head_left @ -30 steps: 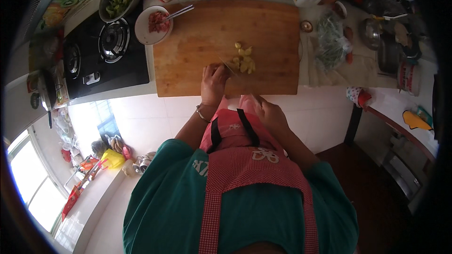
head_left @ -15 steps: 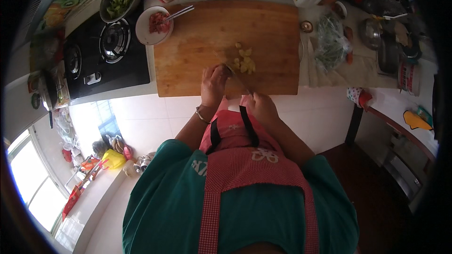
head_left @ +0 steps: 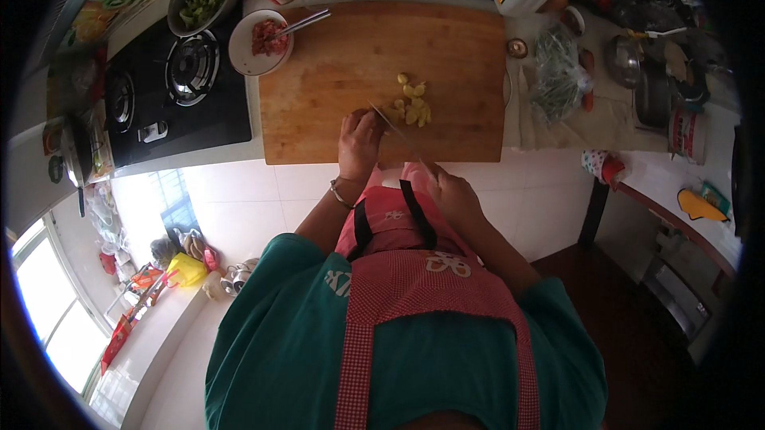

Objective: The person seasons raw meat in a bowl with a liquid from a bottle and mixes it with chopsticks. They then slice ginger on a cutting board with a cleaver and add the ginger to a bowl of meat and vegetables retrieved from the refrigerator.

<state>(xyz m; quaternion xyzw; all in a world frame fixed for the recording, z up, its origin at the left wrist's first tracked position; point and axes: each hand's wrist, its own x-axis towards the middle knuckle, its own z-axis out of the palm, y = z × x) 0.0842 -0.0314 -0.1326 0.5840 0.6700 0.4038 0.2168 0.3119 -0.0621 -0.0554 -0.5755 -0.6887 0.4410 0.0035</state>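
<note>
My right hand [head_left: 454,195] is clamped around the knife [head_left: 403,137], its blade slanting away from me to the left, over the near part of the board [head_left: 319,123]. The tip ends right at my left hand [head_left: 357,151], whose fingers are bent and bunched together on the wood. I can't tell whether they pinch a small piece, since my knuckles hide whatever lies beneath.

The yellow pieces [head_left: 414,103] sit in a loose cluster just beyond the blade, on its right side. The plainest danger is to my own left fingers: they touch or nearly touch the steel, so a slip of the knife or a fingertip not tucked in could mean a cut. If those pieces are wet, they could skid under pressure and turn the blade aside.

A wide sweep could also scatter them toward the near edge, which lies close to my apron [head_left: 394,227], and some could drop off. The bowl [head_left: 239,47] of red meat [head_left: 267,38] overlaps the board's far left corner; a hard jolt to the wood could shake it, or knock loose the utensil [head_left: 307,20] leaning out of it.
</note>
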